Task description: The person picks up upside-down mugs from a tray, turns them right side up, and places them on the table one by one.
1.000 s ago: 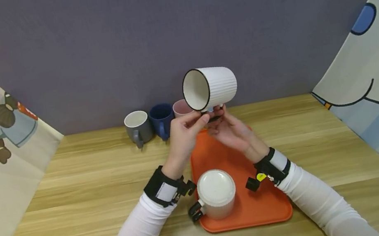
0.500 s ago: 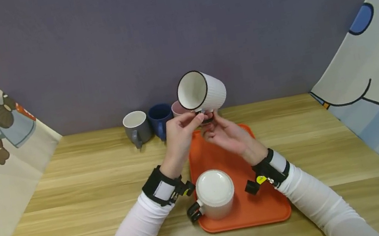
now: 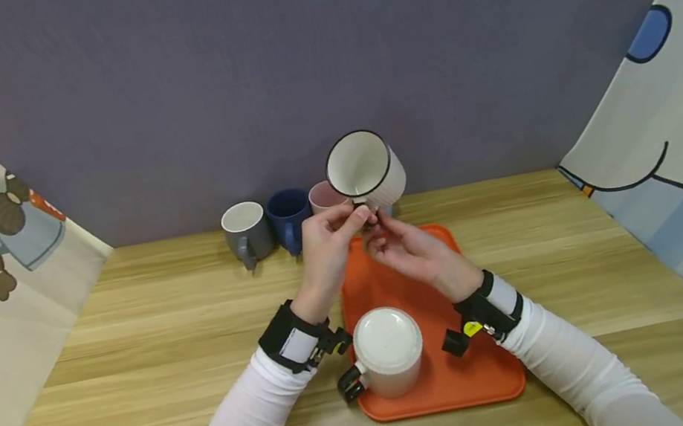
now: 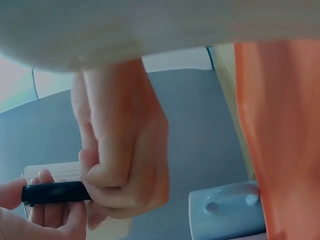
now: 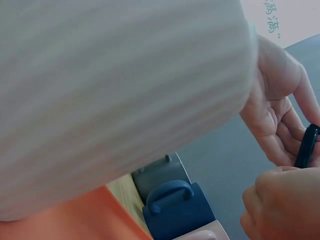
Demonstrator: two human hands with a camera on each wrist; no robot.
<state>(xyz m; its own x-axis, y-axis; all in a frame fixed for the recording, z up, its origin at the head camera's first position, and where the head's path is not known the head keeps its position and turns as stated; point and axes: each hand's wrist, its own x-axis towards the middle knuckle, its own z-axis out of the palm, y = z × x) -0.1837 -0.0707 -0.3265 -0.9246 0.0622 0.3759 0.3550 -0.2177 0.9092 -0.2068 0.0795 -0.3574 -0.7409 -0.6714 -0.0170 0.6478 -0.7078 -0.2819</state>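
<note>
A white ribbed mug [image 3: 364, 164] with a black rim is held up in front of the wall, tilted with its mouth towards the head camera. My left hand [image 3: 324, 253] pinches its black handle [image 4: 55, 192] near the rim end. My right hand [image 3: 416, 253] pinches the same handle farther along, its other fingers curled below. In the right wrist view, both hands meet at the handle [image 5: 307, 145]. Below and nearer, an upside-down white mug [image 3: 388, 348] with a black handle sits on the orange tray [image 3: 447, 399]; its side fills much of both wrist views.
Along the wall stand a grey mug [image 3: 247, 232], a navy mug [image 3: 291, 220] and a pink mug [image 3: 326, 195]. A light blue mug [image 4: 225, 212] beside them is mostly hidden in the head view. Printed cloths flank the wooden table [image 3: 203, 357].
The held mug has turned, its mouth swinging from facing left to facing the head camera, and has shifted slightly left. My right fingers have come closer to my left.
</note>
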